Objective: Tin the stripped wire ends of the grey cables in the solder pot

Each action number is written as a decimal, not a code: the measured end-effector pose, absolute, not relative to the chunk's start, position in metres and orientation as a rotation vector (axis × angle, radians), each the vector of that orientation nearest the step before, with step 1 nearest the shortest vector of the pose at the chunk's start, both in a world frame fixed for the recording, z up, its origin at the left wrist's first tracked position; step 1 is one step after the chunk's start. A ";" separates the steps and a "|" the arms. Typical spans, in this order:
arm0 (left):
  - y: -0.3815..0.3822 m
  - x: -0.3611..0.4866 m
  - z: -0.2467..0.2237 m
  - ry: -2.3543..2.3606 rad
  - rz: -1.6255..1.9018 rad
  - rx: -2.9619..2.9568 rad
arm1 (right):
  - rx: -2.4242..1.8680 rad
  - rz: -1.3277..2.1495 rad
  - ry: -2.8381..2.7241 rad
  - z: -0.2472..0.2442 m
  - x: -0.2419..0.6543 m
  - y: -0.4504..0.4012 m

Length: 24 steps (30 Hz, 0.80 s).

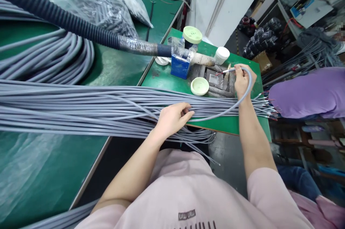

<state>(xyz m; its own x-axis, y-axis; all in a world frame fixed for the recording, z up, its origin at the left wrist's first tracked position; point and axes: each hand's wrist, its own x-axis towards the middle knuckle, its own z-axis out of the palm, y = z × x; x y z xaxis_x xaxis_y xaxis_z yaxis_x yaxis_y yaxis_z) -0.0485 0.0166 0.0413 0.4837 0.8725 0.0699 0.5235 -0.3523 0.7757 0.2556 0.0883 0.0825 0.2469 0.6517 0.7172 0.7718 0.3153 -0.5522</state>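
My right hand [242,79] pinches a grey cable [249,92] near its end. The cable bows out to the right of the hand and curves back towards the bundle. Its stripped red and dark wire tips [219,74] point left over the silvery square of a small solder pot [216,81]; whether they touch the surface I cannot tell. My left hand [174,118] rests on the bundle of grey cables [115,101], thumb and forefinger apart, the other fingers hidden. The bent cable runs close by its thumb.
A ribbed extraction hose [88,31] ends above the pot beside a blue box [180,66]. Around it stand a pale green dish [199,86], a white jar [222,55] and a green-lidded tub [192,35]. Coiled cable [72,56] lies left; a person in purple [309,92] is at right.
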 end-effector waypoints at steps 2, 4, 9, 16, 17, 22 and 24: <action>0.017 -0.048 0.040 1.155 0.643 2.036 | -1.391 -0.139 -1.456 0.074 0.263 0.095; 0.017 -0.047 0.039 1.160 0.652 2.037 | -1.408 -0.138 -1.457 0.067 0.266 0.100; 0.017 -0.047 0.040 1.160 0.655 2.027 | -1.473 -0.108 -1.467 0.056 0.271 0.105; 0.019 -0.046 0.039 1.168 0.650 2.018 | -1.508 -0.111 -1.473 0.046 0.278 0.107; 0.019 -0.046 0.039 1.171 0.651 2.016 | -1.517 -0.111 -1.476 0.045 0.278 0.107; 0.020 -0.046 0.038 1.174 0.656 2.006 | -1.540 -0.109 -1.497 0.042 0.278 0.110; 0.020 -0.047 0.037 1.177 0.661 1.990 | -1.533 -0.122 -1.489 0.048 0.275 0.107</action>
